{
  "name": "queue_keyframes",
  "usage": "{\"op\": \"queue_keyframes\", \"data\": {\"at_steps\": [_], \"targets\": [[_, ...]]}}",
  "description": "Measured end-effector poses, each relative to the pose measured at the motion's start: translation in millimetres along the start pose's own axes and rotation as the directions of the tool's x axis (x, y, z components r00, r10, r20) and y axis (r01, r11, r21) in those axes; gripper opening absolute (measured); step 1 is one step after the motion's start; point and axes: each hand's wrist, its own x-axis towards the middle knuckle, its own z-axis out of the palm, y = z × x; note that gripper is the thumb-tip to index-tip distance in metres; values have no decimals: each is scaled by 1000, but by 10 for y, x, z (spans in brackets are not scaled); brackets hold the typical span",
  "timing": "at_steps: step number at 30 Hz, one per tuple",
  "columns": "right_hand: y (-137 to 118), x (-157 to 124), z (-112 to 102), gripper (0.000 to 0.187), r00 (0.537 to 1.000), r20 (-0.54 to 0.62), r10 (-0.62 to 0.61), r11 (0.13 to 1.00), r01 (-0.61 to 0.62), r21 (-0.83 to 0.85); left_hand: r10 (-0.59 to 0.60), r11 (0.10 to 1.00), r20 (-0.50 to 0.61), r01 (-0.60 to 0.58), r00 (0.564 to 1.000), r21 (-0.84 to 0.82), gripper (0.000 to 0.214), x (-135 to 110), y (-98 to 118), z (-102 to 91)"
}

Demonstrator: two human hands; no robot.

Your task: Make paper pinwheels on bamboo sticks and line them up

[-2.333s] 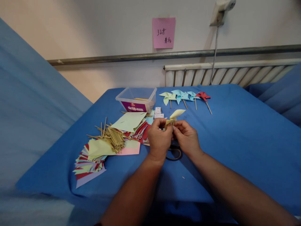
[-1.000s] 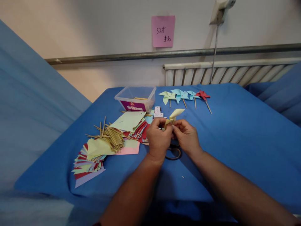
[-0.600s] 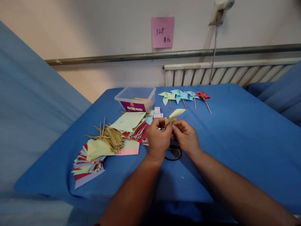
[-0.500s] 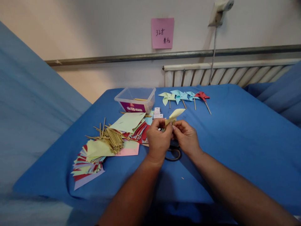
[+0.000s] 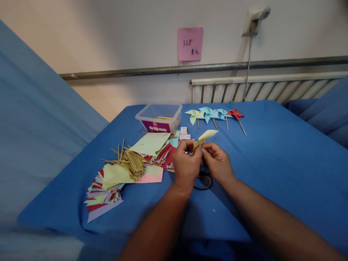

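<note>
A pale yellow paper pinwheel [image 5: 207, 135] with one curled blade showing is held up between my two hands, its lower part hidden by fingers. My left hand [image 5: 187, 163] grips it from the left, fingers closed. From the right, my right hand [image 5: 218, 161] pinches at its centre with thumb and forefinger; any small piece there is too hidden to make out. Black-handled scissors [image 5: 203, 183] lie on the cloth below my hands, mostly covered. Just behind my left hand stand two small white boxes [image 5: 185, 137].
Finished pinwheels in green [image 5: 196, 115], blue [image 5: 210, 114] and red [image 5: 236, 114] lie at the back. A clear plastic tub [image 5: 160, 124] holds sticks. Left are a bundle of sticks [image 5: 134, 163], stacked paper squares [image 5: 150, 143] and fanned coloured paper [image 5: 104, 192] on the blue cloth [image 5: 272, 163].
The whole view has shifted slightly, so everything appears a little lower and to the right. Both hands keep hold of the yellow pinwheel, with little change in their grip.
</note>
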Motion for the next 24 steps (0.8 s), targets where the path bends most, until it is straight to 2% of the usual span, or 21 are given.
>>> {"op": "queue_keyframes", "data": {"at_steps": [24], "targets": [[19,-11,-13,18,1000,7,-27,998,27,-52,51,995,-20,-50,998,83,6,0,-7,0]]}}
